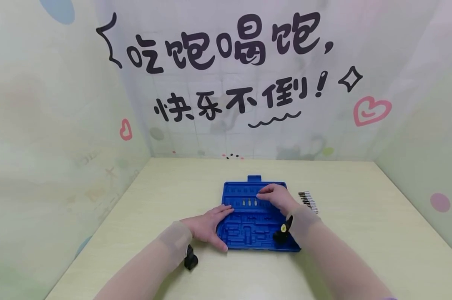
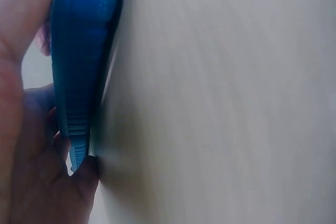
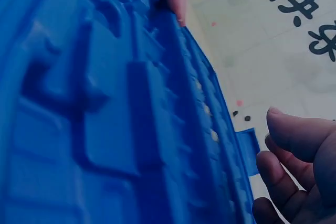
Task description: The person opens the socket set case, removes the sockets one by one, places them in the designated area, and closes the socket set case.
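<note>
A blue plastic tool case (image 1: 261,246) with moulded recesses lies spread open on the table. Three small metal pieces (image 1: 249,202) sit side by side in slots of its upper half. My left hand (image 1: 206,226) rests against the case's left side, fingers over the rim and thumb at the near corner. In the left wrist view its fingers lie along the blue side wall (image 2: 79,61). Over the upper right part of the case hovers my right hand (image 1: 280,198), just right of those pieces. Its thumb and fingers (image 3: 286,174) are bent, with nothing visible between them.
Right of the case, several small silver cylindrical pieces (image 1: 308,202) lie in a row, partly behind my right wrist. Black wrist cameras (image 1: 190,259) hang below both wrists. A printed backdrop (image 1: 226,137) borders the table's far edge, with side walls left and right.
</note>
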Tool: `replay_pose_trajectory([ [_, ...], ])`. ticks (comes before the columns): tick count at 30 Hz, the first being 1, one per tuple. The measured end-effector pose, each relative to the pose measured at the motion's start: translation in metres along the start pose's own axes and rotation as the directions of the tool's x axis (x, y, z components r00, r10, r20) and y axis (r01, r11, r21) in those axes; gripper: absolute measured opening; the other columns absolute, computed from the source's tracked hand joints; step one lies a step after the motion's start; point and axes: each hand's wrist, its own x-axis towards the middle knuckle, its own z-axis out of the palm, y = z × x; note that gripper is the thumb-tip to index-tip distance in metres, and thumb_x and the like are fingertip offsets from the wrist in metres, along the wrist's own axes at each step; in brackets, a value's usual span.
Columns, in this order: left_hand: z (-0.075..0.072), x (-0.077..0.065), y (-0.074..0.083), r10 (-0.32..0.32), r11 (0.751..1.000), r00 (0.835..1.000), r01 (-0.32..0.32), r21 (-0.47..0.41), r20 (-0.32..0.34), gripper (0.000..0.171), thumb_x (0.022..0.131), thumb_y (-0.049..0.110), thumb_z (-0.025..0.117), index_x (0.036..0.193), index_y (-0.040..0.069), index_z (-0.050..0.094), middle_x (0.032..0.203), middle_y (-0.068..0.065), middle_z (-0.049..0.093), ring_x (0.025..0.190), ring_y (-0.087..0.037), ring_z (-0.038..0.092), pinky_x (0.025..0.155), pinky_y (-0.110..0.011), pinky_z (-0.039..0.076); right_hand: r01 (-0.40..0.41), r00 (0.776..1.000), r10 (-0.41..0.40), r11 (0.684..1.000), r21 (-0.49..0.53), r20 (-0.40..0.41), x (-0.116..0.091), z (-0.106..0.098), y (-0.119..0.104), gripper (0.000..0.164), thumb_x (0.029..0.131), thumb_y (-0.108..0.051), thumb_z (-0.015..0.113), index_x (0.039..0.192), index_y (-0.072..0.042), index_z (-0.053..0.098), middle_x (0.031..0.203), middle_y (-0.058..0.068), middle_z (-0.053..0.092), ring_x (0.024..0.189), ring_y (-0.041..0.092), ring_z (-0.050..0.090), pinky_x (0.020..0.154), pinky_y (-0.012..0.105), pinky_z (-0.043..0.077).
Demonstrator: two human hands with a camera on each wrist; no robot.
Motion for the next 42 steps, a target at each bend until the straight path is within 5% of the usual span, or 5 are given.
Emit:
replay_pose_trajectory([
  [5,0.003,0.0,0.0,0.0,1.0,1.0,0.0,-0.011,0.0,0.116,0.066,0.064,0.078,0.156,0.025,0.015,0.161,0.005,0.006,0.147,-0.022,0.005,0.113,-0.052,0.021,-0.006,1.0,0.004,0.989,-0.15,-0.012,0.002,0.01,0.008,0.025,0.086,-0.026,0.074,0.106,-0.01,0.071,0.115,0.008,0.065,0.113,0.032,0.053,0.106,0.059,0.02],
  [11,0.005,0.002,-0.003,0.014,1.0,1.0,-0.014,-0.001,-0.006,0.116,0.066,0.065,0.077,0.156,0.026,0.014,0.161,0.006,0.006,0.147,-0.022,0.005,0.113,-0.052,0.022,-0.068,0.997,0.056,0.959,-0.276,-0.053,-0.001,0.013,0.006,0.021,0.082,-0.031,0.078,0.095,-0.016,0.075,0.119,0.009,0.062,0.129,0.043,0.033,0.106,0.061,0.012],
  [18,0.004,0.003,-0.003,0.02,1.0,1.0,-0.02,0.003,-0.003,0.117,0.066,0.066,0.077,0.156,0.026,0.014,0.161,0.006,0.005,0.147,-0.022,0.004,0.112,-0.052,0.022,-0.168,0.984,0.147,0.954,-0.249,-0.099,-0.005,0.016,-0.002,0.018,0.082,-0.03,0.078,0.095,-0.018,0.076,0.138,0.017,0.048,0.133,0.045,0.024,0.106,0.061,0.013],
  [42,0.0,0.002,0.0,0.021,1.0,1.0,-0.021,-0.008,0.012,0.116,0.066,0.062,0.079,0.155,0.024,0.015,0.161,0.004,0.006,0.147,-0.024,0.005,0.112,-0.053,0.022,-0.23,0.972,0.215,0.954,-0.195,-0.093,-0.003,0.017,-0.006,0.017,0.083,-0.024,0.077,0.099,-0.019,0.077,0.137,0.017,0.048,0.133,0.043,0.025,0.106,0.058,0.019],
])
